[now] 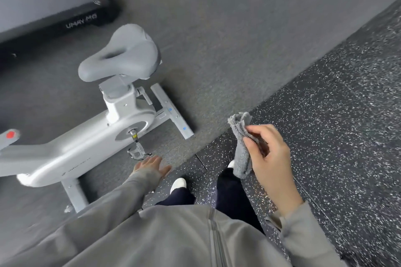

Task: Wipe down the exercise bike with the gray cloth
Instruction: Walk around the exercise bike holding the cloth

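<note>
The white and grey exercise bike [86,141] stands on the floor to my left, its grey saddle [121,54] pointing away and a pedal [136,153] hanging near the floor. My right hand [269,158] is raised to the right of the bike, apart from it, and grips the folded gray cloth [240,136], which hangs down from my fingers. My left hand [152,167] hangs low beside the pedal with fingers spread and nothing in it. Neither hand touches the bike.
A black treadmill [50,2] lies at the back left behind the bike. The bike's rear stabiliser bar [173,112] juts toward the seam where grey mat meets speckled black rubber flooring [325,115]. My feet in white shoes [179,183] stand on the speckled floor.
</note>
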